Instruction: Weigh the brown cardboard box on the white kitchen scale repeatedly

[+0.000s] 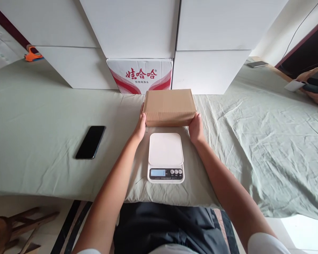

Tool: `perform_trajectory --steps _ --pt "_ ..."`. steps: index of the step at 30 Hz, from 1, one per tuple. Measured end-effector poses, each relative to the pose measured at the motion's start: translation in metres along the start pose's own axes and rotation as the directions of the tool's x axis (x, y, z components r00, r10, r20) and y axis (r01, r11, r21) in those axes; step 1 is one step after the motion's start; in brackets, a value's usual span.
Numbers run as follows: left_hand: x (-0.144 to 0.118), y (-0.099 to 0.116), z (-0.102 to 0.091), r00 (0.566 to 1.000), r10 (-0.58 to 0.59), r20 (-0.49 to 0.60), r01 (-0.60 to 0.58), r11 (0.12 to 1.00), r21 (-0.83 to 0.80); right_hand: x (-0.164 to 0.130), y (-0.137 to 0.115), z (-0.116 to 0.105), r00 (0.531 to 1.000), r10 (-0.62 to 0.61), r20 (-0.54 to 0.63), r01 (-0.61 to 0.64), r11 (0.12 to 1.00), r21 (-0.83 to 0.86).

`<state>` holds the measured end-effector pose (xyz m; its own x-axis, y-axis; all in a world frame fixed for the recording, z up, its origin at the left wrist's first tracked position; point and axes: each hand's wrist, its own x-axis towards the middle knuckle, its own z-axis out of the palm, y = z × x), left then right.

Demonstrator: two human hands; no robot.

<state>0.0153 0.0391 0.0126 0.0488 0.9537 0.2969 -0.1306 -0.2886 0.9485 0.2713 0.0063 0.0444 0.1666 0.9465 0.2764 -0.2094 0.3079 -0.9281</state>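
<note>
A closed brown cardboard box (pixel 169 106) sits on the green-grey cloth just beyond a white digital kitchen scale (pixel 165 157). My left hand (pixel 140 126) presses against the box's left side and my right hand (pixel 196 127) against its right side, so I grip it between both. The scale's platform is bare and its small display (pixel 158 172) is lit. Whether the box rests on the cloth or is slightly lifted, I cannot tell.
A black phone (pixel 90 141) lies face up to the left. White cartons (pixel 132 28) and a red-printed water carton (pixel 140 76) stand stacked behind the box. An orange object (pixel 33 55) sits far left, another phone (pixel 257 64) far right. A wooden stool (pixel 13 225) stands below left.
</note>
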Motion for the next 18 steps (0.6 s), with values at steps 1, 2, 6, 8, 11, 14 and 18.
perform_trajectory --steps 1,2,6,8,11,14,18 --pt "-0.001 -0.002 0.000 1.000 -0.003 0.001 0.003 1.000 0.003 0.001 0.004 -0.001 1.000 -0.018 0.011 0.018 0.999 0.031" --pt "-0.001 -0.003 0.001 1.000 -0.006 0.003 0.006 1.000 0.005 0.003 0.008 -0.002 0.999 -0.030 0.018 0.028 0.998 0.062" --pt "0.000 -0.007 0.002 1.000 0.006 -0.017 -0.006 1.000 0.024 0.010 0.022 -0.006 1.000 0.001 -0.021 0.001 0.996 0.089" --pt "0.001 -0.010 0.002 1.000 0.017 -0.020 -0.017 1.000 0.021 0.012 0.027 -0.008 0.999 0.018 -0.038 -0.014 0.995 0.094" --pt "0.001 -0.013 0.002 1.000 0.004 -0.004 -0.005 1.000 -0.010 0.012 0.029 -0.008 0.998 0.030 -0.052 -0.025 0.995 0.094" --pt "0.001 -0.012 0.003 1.000 -0.031 -0.002 0.031 0.999 -0.022 0.010 0.028 -0.006 0.998 0.038 -0.055 -0.034 0.997 0.075" --pt "-0.001 -0.007 0.005 0.999 -0.049 -0.022 0.048 0.998 -0.028 0.004 0.025 -0.007 0.999 0.038 -0.018 -0.037 0.999 0.034"
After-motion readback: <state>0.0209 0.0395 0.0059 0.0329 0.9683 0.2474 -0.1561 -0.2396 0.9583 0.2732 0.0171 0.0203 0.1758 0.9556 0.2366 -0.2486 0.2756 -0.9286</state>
